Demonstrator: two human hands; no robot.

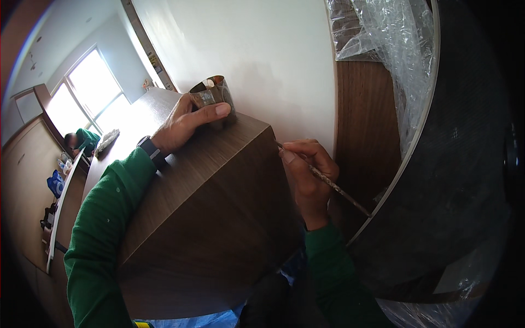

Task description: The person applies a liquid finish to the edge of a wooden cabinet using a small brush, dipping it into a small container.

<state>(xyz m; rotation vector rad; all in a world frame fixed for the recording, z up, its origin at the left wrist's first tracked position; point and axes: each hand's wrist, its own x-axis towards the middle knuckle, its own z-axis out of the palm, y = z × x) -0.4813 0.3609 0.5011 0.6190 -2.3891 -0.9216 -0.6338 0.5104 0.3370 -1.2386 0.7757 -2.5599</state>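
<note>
**Right hand (313, 175) at the corner, left hand (183, 123) around the cup (217, 87)**

Your right hand is closed in a pencil grip on a thin speckled stick (342, 190), probably a fine brush, its tip just beside the right corner of the wood-grain cabinet (202, 164); you cannot tell whether it touches. Expect it to be light and stiff, best held close to the tip, as you have it. Its back end slants right and near.

Your left hand is partly curled around the cup, thumb on the near side, fingers mostly hidden. The cup is at the far side of the cabinet top, apparently resting there. It looks thin-walled, light and perhaps slippery; a low hold around the body should suit it. You cannot see its contents.

Beyond are a white panel (246, 54), crinkled clear plastic sheeting (402, 49) far right and, far left, a co-worker (86, 141) near a bright window (94, 82).
</note>
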